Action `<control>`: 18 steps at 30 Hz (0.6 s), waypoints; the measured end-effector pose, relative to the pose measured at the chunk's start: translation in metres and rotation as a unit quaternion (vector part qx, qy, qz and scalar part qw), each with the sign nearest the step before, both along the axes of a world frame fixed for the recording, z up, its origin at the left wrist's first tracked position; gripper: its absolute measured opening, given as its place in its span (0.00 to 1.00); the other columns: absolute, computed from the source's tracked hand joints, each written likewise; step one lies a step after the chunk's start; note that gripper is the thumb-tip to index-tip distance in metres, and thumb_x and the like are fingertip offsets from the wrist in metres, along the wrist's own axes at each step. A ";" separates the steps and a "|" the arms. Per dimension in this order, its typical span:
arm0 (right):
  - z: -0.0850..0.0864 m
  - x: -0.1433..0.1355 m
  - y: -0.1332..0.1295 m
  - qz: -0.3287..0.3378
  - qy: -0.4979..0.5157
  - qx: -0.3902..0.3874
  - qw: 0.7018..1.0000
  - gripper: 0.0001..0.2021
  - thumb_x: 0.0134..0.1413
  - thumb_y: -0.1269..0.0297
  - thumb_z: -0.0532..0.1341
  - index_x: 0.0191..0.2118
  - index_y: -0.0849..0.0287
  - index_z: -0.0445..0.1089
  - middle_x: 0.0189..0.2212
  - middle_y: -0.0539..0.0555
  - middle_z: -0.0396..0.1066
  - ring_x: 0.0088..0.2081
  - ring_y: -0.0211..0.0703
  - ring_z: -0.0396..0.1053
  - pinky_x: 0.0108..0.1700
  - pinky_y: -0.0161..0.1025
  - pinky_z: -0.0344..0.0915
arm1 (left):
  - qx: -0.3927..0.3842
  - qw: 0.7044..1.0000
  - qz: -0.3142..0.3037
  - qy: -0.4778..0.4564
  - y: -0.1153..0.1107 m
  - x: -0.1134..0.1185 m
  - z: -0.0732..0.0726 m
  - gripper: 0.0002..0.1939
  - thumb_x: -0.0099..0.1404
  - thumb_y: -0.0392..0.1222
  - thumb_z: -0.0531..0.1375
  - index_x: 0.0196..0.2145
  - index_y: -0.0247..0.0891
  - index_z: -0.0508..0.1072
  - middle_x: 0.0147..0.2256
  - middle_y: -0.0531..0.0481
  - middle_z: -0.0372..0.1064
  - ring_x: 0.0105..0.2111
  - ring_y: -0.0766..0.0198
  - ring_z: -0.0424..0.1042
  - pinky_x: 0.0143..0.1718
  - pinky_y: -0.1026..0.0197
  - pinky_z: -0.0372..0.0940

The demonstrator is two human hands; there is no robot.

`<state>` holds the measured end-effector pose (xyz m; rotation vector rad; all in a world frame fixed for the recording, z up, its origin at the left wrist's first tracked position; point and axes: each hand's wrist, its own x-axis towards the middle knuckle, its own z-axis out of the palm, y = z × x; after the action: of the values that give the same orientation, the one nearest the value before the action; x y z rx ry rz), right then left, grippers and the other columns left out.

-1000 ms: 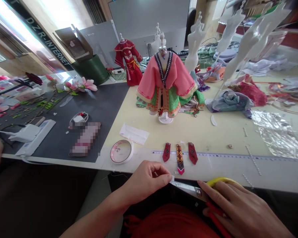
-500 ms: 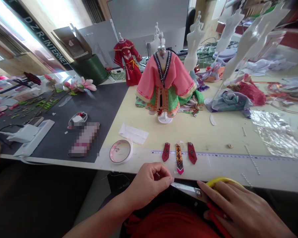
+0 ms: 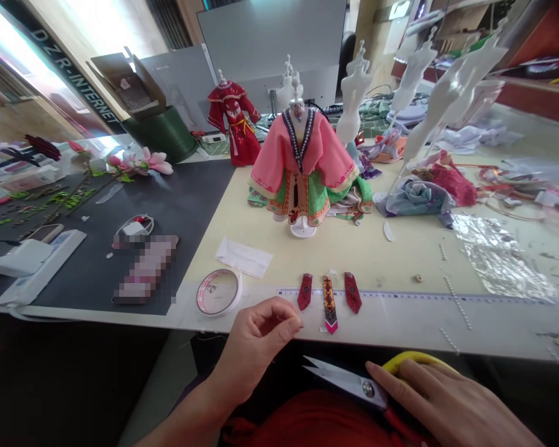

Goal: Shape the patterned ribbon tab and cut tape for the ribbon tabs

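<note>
My right hand point(image 3: 440, 397) grips a pair of scissors point(image 3: 349, 379) with one yellow and one red handle; the blades are slightly apart and point left. My left hand point(image 3: 265, 335) is raised near the table's front edge, thumb and forefinger pinched together. Whatever sits in that pinch is too small to make out. Just beyond it lie a dark red patterned strip point(image 3: 304, 292), an orange and black strip with a pink tip point(image 3: 330, 304) and another dark red strip point(image 3: 353, 293). A roll of white tape point(image 3: 239, 295) rests left of them.
A small mannequin wears a pink and green robe point(image 3: 302, 155) behind the strips. A ruler point(image 3: 400, 295) runs along the table. White paper point(image 3: 245, 256), bead strings point(image 3: 457, 303), clear plastic point(image 3: 498, 257) and a phone point(image 3: 149, 267) lie about. Bare mannequins point(image 3: 354, 93) stand at the back.
My left hand has moved left and slightly up, away from the scissors. The scissor blades, closed at my fingertips before, are now parted and slightly lower. The view has shifted a little.
</note>
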<state>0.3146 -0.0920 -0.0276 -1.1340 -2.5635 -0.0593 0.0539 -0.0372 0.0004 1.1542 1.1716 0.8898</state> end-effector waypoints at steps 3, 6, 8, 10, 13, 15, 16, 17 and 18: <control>0.006 0.012 0.004 -0.017 -0.008 -0.004 1.000 0.19 0.58 0.62 0.49 0.54 0.57 0.62 0.33 0.55 0.71 0.33 0.45 0.71 0.31 0.38 0.69 | -0.013 0.999 0.030 -0.016 0.001 -0.002 -0.002 0.09 0.58 0.43 0.61 0.25 0.35 0.69 0.27 0.53 0.64 0.28 0.69 0.61 0.31 0.67 0.59; 0.016 0.025 0.015 -0.068 -0.047 -0.017 0.996 0.22 0.58 0.57 0.52 0.58 0.55 0.58 0.38 0.55 0.71 0.33 0.44 0.71 0.30 0.36 0.68 | -0.029 0.999 0.031 -0.022 0.003 -0.003 -0.006 0.09 0.58 0.43 0.61 0.25 0.35 0.69 0.25 0.54 0.64 0.27 0.70 0.62 0.31 0.68 0.60; 0.023 0.031 0.031 -0.117 -0.055 0.003 0.992 0.22 0.59 0.54 0.50 0.58 0.53 0.58 0.42 0.56 0.70 0.33 0.44 0.71 0.28 0.37 0.66 | -0.026 0.999 0.032 -0.018 0.005 -0.003 -0.011 0.09 0.58 0.43 0.61 0.25 0.35 0.69 0.26 0.54 0.65 0.28 0.70 0.64 0.32 0.68 0.60; 0.028 0.034 0.052 -0.164 -0.060 0.017 0.984 0.22 0.59 0.54 0.50 0.56 0.54 0.60 0.40 0.56 0.70 0.29 0.44 0.71 0.23 0.36 0.62 | -0.014 0.999 0.035 -0.006 0.006 -0.003 -0.016 0.09 0.59 0.44 0.61 0.26 0.35 0.70 0.26 0.53 0.66 0.29 0.69 0.65 0.33 0.68 0.61; 0.029 0.033 0.092 -0.237 -0.095 0.001 0.967 0.22 0.56 0.53 0.52 0.54 0.56 0.62 0.34 0.55 0.71 0.26 0.44 0.69 0.20 0.34 0.54 | 0.013 0.999 0.043 0.021 0.009 -0.006 -0.024 0.09 0.59 0.44 0.60 0.26 0.35 0.70 0.27 0.52 0.68 0.29 0.68 0.66 0.33 0.67 0.62; 0.027 0.027 0.117 -0.257 -0.111 -0.019 0.960 0.22 0.55 0.54 0.53 0.54 0.56 0.61 0.33 0.55 0.71 0.27 0.45 0.68 0.22 0.34 0.51 | 0.030 0.998 0.048 0.035 0.011 -0.007 -0.029 0.09 0.59 0.44 0.59 0.27 0.35 0.70 0.27 0.52 0.68 0.28 0.67 0.66 0.33 0.67 0.62; 0.026 0.023 0.129 -0.258 -0.115 -0.036 0.959 0.22 0.55 0.55 0.53 0.54 0.56 0.61 0.33 0.55 0.71 0.27 0.44 0.68 0.23 0.34 0.50 | 0.038 0.997 0.048 0.039 0.012 -0.008 -0.031 0.09 0.59 0.44 0.59 0.27 0.35 0.71 0.26 0.52 0.68 0.28 0.67 0.66 0.32 0.67 0.62; 0.025 0.018 0.138 -0.260 -0.116 -0.048 0.957 0.21 0.55 0.55 0.53 0.53 0.56 0.62 0.33 0.55 0.70 0.28 0.44 0.68 0.24 0.34 0.50 | 0.048 0.997 0.048 0.041 0.013 -0.008 -0.032 0.09 0.59 0.44 0.59 0.27 0.35 0.70 0.26 0.52 0.68 0.28 0.67 0.66 0.32 0.66 0.62; 0.024 0.013 0.147 -0.262 -0.120 -0.055 0.956 0.21 0.54 0.57 0.53 0.53 0.56 0.62 0.34 0.56 0.70 0.29 0.45 0.68 0.25 0.35 0.50 | 0.057 0.996 0.047 0.042 0.014 -0.009 -0.033 0.09 0.59 0.44 0.59 0.27 0.35 0.70 0.26 0.52 0.68 0.28 0.67 0.66 0.32 0.66 0.62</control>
<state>0.3278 0.0546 -0.0041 -1.9287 -2.4072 -0.1929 0.0450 -0.0232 -0.0326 1.2463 1.2649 0.9992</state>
